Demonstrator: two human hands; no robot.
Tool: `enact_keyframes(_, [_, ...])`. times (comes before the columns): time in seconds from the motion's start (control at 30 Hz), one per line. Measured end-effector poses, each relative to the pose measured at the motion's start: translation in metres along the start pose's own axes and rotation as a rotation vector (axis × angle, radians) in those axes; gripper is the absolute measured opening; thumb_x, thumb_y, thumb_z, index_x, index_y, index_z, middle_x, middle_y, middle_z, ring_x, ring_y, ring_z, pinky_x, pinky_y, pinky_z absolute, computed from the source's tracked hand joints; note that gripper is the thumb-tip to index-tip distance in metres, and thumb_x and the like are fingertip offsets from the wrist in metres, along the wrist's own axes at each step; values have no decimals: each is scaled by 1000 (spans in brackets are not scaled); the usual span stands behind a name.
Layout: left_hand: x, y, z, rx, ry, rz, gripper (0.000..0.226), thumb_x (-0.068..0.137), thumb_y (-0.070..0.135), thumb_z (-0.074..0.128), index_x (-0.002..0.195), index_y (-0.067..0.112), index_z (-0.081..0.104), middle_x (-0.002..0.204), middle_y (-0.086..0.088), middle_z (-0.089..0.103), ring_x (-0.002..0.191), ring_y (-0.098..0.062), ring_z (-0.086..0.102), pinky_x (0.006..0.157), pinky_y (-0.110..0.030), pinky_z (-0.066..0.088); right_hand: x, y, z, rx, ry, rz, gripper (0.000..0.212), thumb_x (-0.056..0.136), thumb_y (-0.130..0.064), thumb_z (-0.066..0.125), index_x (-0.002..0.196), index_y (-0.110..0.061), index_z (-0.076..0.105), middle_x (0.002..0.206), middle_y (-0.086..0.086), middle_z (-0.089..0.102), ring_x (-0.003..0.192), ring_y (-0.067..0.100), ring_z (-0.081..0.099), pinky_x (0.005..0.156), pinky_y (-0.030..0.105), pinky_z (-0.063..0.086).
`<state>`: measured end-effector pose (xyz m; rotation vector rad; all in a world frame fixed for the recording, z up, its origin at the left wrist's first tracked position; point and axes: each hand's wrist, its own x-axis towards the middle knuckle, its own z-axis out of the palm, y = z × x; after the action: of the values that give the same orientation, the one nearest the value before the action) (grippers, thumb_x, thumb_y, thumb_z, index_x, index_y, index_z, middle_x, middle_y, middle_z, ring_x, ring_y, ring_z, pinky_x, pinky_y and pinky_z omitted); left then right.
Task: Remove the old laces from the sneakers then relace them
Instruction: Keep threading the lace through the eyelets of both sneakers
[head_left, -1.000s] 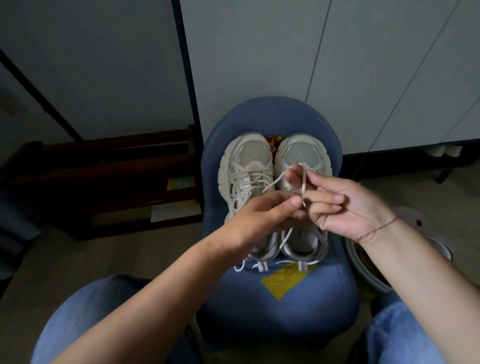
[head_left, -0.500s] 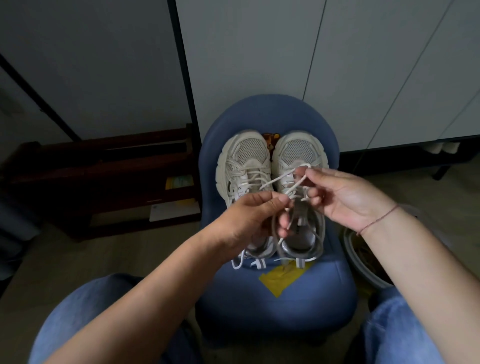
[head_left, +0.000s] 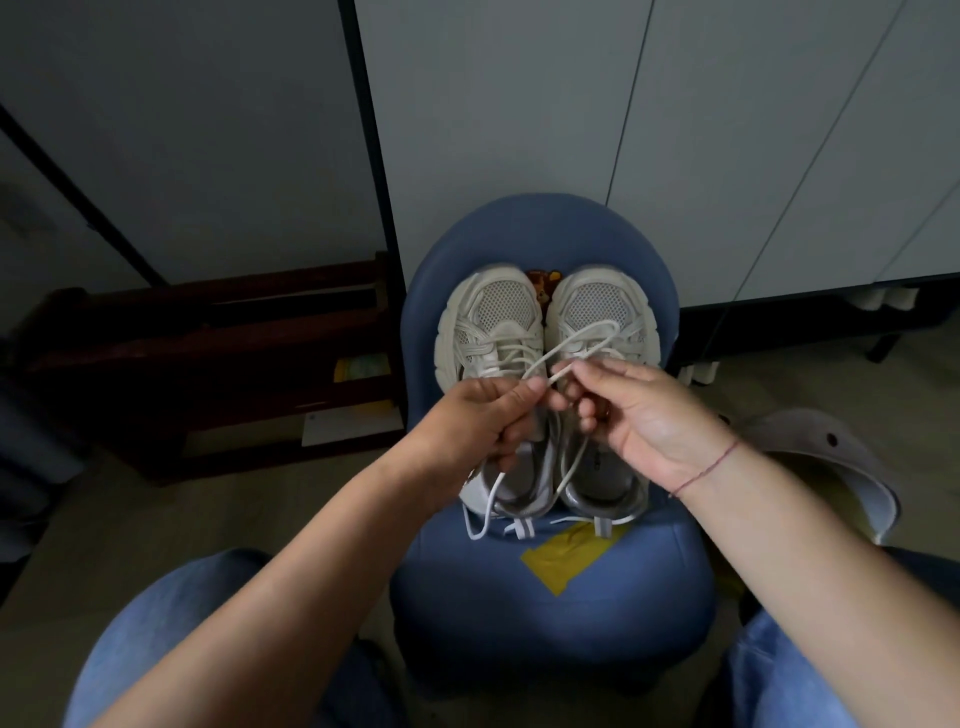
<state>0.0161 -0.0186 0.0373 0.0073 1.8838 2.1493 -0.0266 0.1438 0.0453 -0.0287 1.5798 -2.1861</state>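
My left grip pinches the white lace between thumb and forefinger, with the other fingers curled beneath. My right grip pinches the same lace just beside it, close to the lace's end, palm turned up. From my fingers the lace rises in a loose loop over the right sneaker. Another strand hangs from my left grip down past the heels.

The left sneaker stands against the right one, toes pointing away from me, its own lace crossed through the eyelets. Both sneakers stand on the seat of a blue padded chair. A yellow patch of tape is stuck to the seat just in front of the heels.

The dark print on the right sneaker's insole is too small to read. A small cartoon sticker shows between the toes, with no legible writing. A thin red thread circles my right wrist.
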Motion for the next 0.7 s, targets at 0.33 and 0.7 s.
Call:
enact_keyframes(0.33, [0,1,-4,48,89,-3,28,103,20,46,92,5,66,47,5,38,38,-7,33,44,-19,36,3,-4,-7,72,55,57,16,95,-13,49,91,-5,62,58,1,57,47,6,48,44,15,41])
enact_keyframes(0.7, [2,1,-1,40,116,-38,24,102,13,47,93,5,68,72,-5,74,57,-12,67,60,-20,57,3,9,4,-222,147,-160,17,94,-7,53,80,-8,63,59,-2,58,52,7,47,50,18,39])
